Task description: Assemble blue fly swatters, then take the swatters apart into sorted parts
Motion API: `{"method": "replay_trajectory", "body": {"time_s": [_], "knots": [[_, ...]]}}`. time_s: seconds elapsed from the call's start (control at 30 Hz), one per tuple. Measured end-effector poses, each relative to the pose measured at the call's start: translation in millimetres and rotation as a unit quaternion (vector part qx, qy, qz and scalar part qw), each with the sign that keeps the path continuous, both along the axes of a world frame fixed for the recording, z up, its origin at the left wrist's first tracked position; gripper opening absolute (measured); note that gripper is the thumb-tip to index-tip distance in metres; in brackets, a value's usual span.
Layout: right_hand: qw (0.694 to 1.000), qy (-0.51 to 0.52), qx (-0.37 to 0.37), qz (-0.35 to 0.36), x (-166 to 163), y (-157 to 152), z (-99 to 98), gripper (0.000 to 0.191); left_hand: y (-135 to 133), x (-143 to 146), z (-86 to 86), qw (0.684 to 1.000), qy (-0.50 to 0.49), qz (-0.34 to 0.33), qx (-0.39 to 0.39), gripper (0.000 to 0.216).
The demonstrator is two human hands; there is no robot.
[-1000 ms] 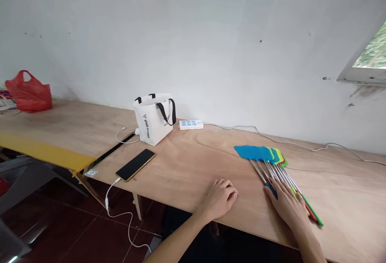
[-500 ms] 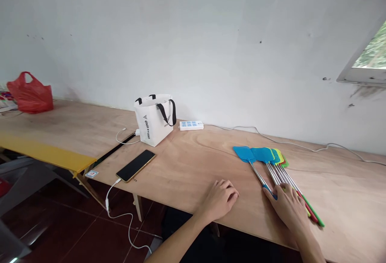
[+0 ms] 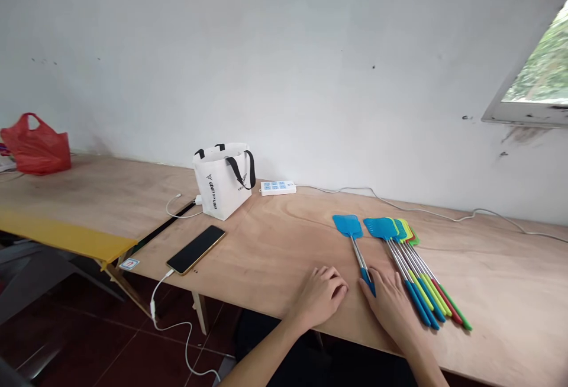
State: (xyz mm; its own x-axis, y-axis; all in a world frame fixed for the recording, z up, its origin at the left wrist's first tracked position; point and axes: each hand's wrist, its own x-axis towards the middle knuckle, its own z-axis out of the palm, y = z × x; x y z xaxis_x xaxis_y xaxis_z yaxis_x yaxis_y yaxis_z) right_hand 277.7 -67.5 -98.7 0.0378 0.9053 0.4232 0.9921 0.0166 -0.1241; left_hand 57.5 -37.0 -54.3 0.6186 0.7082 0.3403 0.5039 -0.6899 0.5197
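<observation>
My right hand (image 3: 389, 309) lies flat on the plywood table (image 3: 275, 245), fingers covering the handle of a single blue fly swatter (image 3: 352, 236) that sits apart from the rest. Just right of it lie several more fly swatters (image 3: 415, 263) in a fanned row, blue, yellow, red and green, with metal shafts. My left hand (image 3: 320, 296) rests palm down on the table near the front edge, fingers loosely curled, holding nothing.
A white paper bag with black handles (image 3: 223, 178) stands at the back, a power strip (image 3: 277, 187) with its cable beside it. A phone (image 3: 196, 249) on a white charging cable lies near the table's left end. A red plastic bag (image 3: 35, 145) sits far left.
My right hand has slid one blue fly swatter leftward, away from the bundle. The left hand has stayed put. The camera has shifted slightly.
</observation>
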Motion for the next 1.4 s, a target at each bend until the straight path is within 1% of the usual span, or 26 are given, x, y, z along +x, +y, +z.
{"method": "replay_trajectory", "body": {"time_s": [0.13,0.23,0.33,0.4,0.53,0.6,0.67,0.8,0.9,1.0,1.13,1.4], "knots": [[0.997,0.066,-0.002,0.044,-16.0,3.8,-4.2,0.046,-0.2,0.1,-0.4,1.0,0.006,0.0,0.01,0.018],[0.991,0.087,-0.019,0.098,-14.4,4.9,-2.0,0.048,-0.7,0.2,0.3,1.0,0.006,0.001,0.012,0.018],[0.988,0.082,-0.046,0.124,-8.5,4.0,3.8,0.049,-0.7,0.3,1.0,1.0,0.009,0.003,0.013,0.018],[0.985,0.076,-0.08,0.134,-4.2,2.4,8.4,0.051,-0.7,0.4,1.2,1.0,0.014,0.004,0.012,0.018],[0.97,0.072,-0.177,0.15,3.1,-3.5,17.0,0.056,-0.7,0.0,1.5,1.0,0.016,0.004,0.012,0.02],[0.966,0.073,-0.199,0.149,4.0,-7.1,20.3,0.056,-0.5,-0.3,1.4,1.0,0.009,0.004,0.011,0.019],[0.97,0.07,-0.188,0.134,1.6,-9.9,23.1,0.052,0.0,-0.3,1.0,1.0,0.003,0.002,0.011,0.018],[0.988,0.064,-0.118,0.082,-7.6,-9.7,27.3,0.041,1.1,0.1,-1.2,1.0,0.003,-0.001,0.01,0.018],[0.99,0.064,-0.099,0.072,-8.0,-6.9,27.0,0.035,1.4,0.8,-3.4,1.0,0.001,0.003,0.007,0.019],[0.991,0.061,-0.087,0.081,-1.8,-6.4,22.5,0.034,1.9,1.7,-4.8,1.0,0.0,0.007,0.012,0.018],[0.994,0.052,-0.061,0.076,2.4,-8.4,16.6,0.038,2.4,2.9,-4.9,1.0,-0.002,0.005,0.02,0.017],[0.998,0.048,-0.022,0.037,-15.4,1.6,14.8,0.041,0.1,1.6,-1.9,1.0,-0.006,0.004,0.0,0.017]]}}
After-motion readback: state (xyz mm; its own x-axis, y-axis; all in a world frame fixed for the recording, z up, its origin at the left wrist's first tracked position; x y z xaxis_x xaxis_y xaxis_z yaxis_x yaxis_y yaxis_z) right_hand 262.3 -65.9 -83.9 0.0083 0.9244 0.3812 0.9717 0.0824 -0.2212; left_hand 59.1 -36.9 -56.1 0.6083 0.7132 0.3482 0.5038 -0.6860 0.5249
